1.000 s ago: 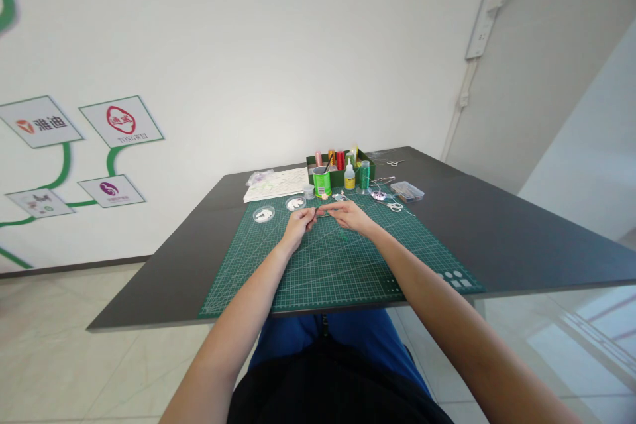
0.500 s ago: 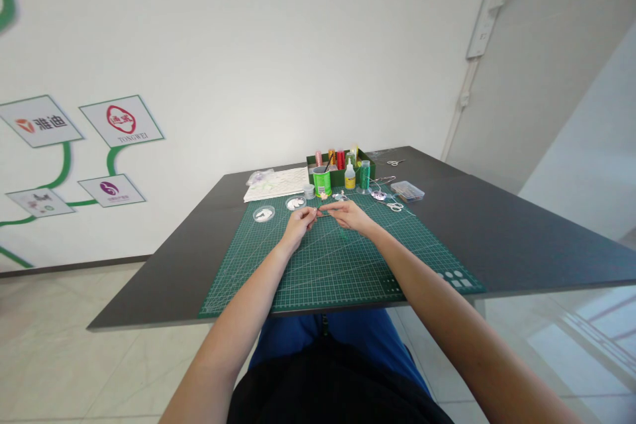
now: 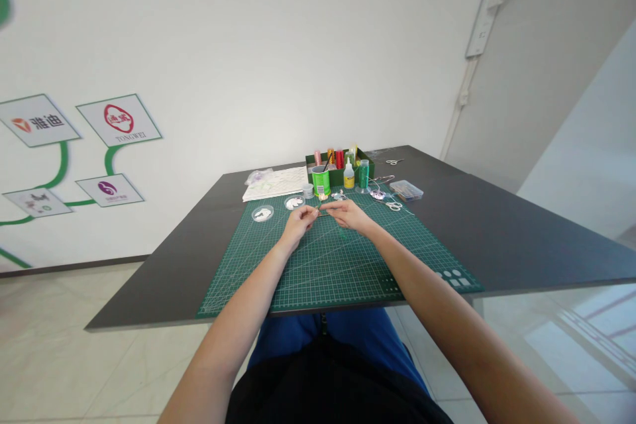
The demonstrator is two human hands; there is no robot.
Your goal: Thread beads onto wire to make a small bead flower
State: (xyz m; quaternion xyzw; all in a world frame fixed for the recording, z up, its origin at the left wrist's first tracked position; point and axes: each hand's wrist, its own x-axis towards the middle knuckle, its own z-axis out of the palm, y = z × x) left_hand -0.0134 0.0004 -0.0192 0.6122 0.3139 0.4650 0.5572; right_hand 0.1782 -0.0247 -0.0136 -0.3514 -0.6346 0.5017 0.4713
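My left hand [image 3: 299, 222] is closed in a pinch over the green cutting mat [image 3: 318, 271], its thumb and forefinger on something too small to make out. Close beside it, my right hand [image 3: 349, 215] points its forefinger toward the left fingertips, the other fingers curled in. A thin brownish strip [image 3: 324, 214] shows between the two hands; which hand holds it is unclear. Just beyond the fingers stand a green can [image 3: 320, 182] with a dark-handled tool in it and a small white jar [image 3: 308, 191].
Two shallow dishes [image 3: 262, 213] with white pieces lie at left, near white sheets [image 3: 278, 183]. Behind are a green box [image 3: 338, 177] of thread spools, a glue bottle [image 3: 349, 177] and a green spool [image 3: 364, 174]. Scissors [image 3: 394, 206] and a clear case [image 3: 406, 191] lie right.
Both hands stay together in nearly the same place, with only slight finger movement. The whole view has shifted a little.
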